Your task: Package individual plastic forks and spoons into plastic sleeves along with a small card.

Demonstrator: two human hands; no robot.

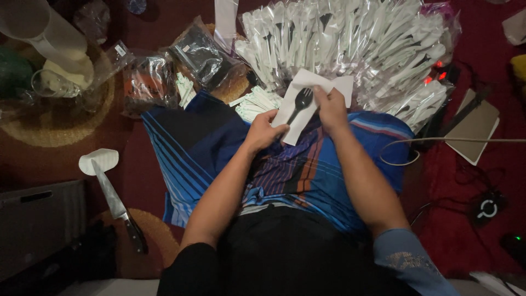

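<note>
A white paper napkin (307, 90) lies over my lap with a black plastic fork (300, 102) on top of it. My left hand (264, 130) pinches the napkin's lower left edge. My right hand (330, 108) presses on the napkin's right side beside the fork. Just beyond them spreads a big pile of clear-wrapped white cutlery packs (350, 44). A striped blue cloth (219, 148) covers my legs under both hands.
A kitchen knife (116, 204) lies on the dark red floor at left, near a white paper scrap (98, 160). Bags of black cutlery (200, 55) sit at the back. A notebook (474, 129) and cables (466, 175) lie at right. A plastic jug (46, 38) stands far left.
</note>
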